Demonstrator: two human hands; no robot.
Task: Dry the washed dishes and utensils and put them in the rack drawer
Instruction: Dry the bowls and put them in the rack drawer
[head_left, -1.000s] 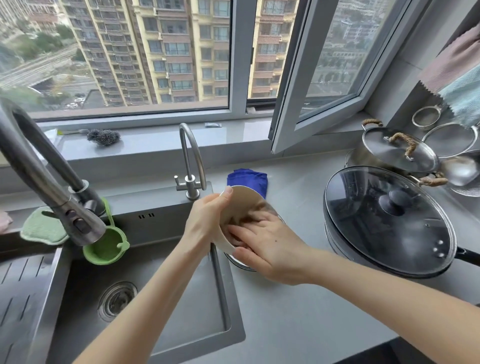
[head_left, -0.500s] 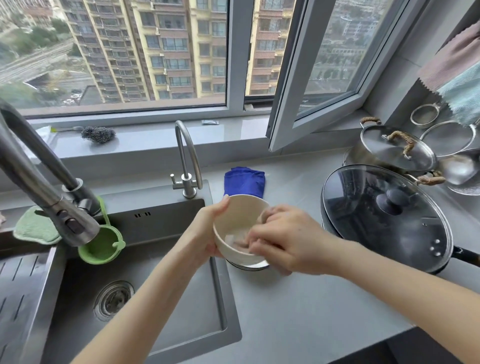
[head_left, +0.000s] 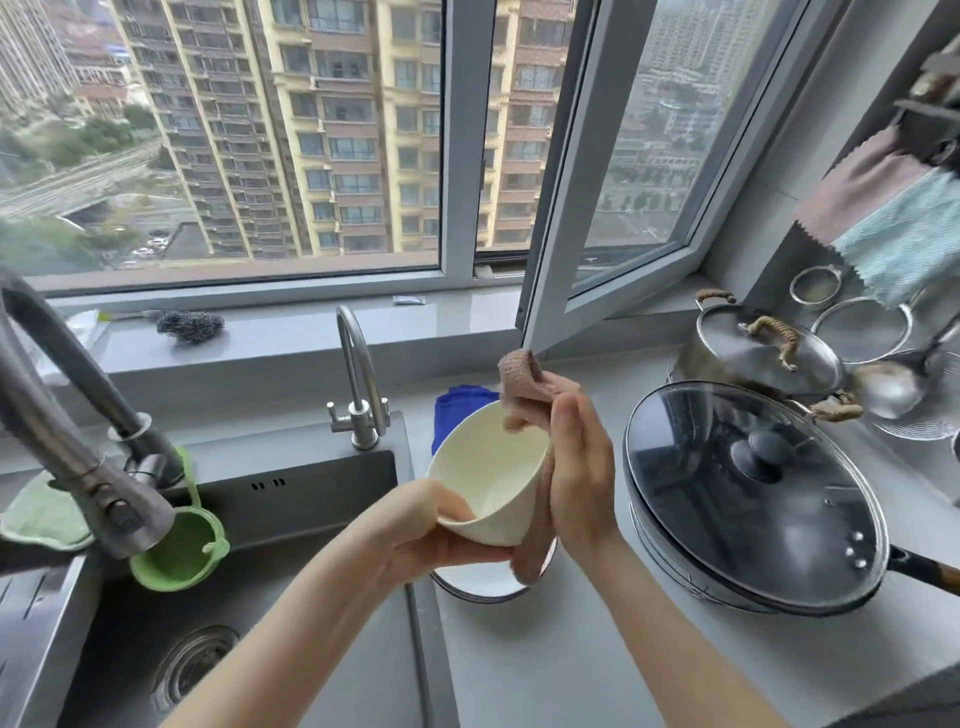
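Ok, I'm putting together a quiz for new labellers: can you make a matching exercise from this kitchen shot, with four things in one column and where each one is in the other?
Things:
1. cream bowl
2. brown cloth
3. blue cloth
4. steel scourer

Places:
a. on the windowsill
b. gripped by the left hand, tilted
c. on the counter, behind the bowl
d. in the right hand, against the bowl's outer wall

Pairs: 1-b, 2-d, 3-c, 4-a.
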